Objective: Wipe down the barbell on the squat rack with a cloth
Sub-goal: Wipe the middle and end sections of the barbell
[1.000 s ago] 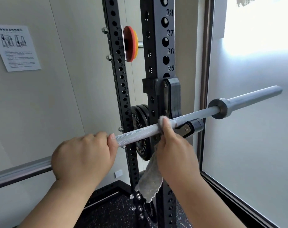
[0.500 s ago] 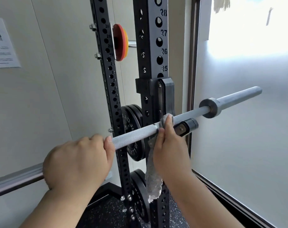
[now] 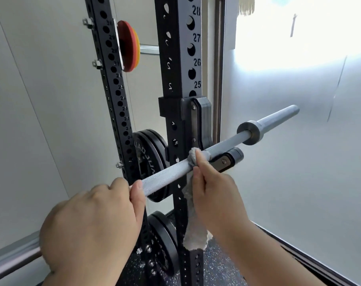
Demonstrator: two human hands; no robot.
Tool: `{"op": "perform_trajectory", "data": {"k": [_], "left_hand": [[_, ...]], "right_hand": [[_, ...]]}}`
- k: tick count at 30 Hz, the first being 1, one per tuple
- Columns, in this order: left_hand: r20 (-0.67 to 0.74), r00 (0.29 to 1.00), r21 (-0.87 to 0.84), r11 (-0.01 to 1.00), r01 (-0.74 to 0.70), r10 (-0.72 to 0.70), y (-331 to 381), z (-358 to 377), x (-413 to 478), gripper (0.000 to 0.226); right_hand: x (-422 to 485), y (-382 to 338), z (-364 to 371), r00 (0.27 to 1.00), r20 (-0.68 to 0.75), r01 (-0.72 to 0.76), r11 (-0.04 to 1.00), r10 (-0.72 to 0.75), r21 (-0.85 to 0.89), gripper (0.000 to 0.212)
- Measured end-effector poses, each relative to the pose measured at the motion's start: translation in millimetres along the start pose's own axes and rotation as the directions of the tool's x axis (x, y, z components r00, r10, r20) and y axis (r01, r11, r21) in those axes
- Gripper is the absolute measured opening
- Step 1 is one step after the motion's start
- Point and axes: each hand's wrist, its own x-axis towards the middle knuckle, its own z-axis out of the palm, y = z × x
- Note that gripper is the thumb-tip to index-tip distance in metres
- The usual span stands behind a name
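Observation:
A grey steel barbell (image 3: 167,176) runs from lower left up to the right, resting in a black J-hook (image 3: 227,159) on the squat rack upright (image 3: 179,58). My left hand (image 3: 93,226) is wrapped around the bar's knurled shaft at lower left. My right hand (image 3: 214,195) pinches a pale grey cloth (image 3: 193,157) over the bar just left of the hook; the cloth's loose tail hangs down below my hand. The bar's collar and bare sleeve (image 3: 276,118) stick out to the right.
Black weight plates (image 3: 148,162) hang on the rack behind the bar, more sit lower down. A red and orange disc (image 3: 128,46) is mounted on the rear upright (image 3: 111,79). A frosted glass wall (image 3: 299,162) stands close on the right, a plain wall on the left.
My view has shifted right and closer. My right hand with the cloth has stayed on the bar by the hook, its fingers sliding slightly; my left hand has kept its grip.

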Motion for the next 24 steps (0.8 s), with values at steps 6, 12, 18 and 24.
{"op": "perform_trajectory", "data": {"k": [6, 12, 18, 24], "left_hand": [[0.035, 0.999, -0.008, 1.0, 0.004, -0.004, -1, -3, 0, 0.053], [0.026, 0.999, -0.036, 0.999, -0.025, 0.025, -1, -9, 1, 0.049], [0.076, 0.996, -0.024, 0.999, -0.042, 0.043, -4, -8, 0, 0.048], [0.187, 0.982, -0.044, 0.999, -0.003, 0.011, 4, -9, 11, 0.048]], "right_hand": [[7, -1, 2, 0.997, -0.043, -0.064, 0.997, 0.062, -0.043, 0.047], [6, -8, -1, 0.999, -0.043, 0.0, 0.986, -0.007, -0.165, 0.036], [-4, -18, 3, 0.999, -0.029, 0.018, 0.988, -0.023, -0.155, 0.036], [20, 5, -10, 0.995, -0.077, -0.076, 0.983, 0.064, -0.168, 0.043]]}}
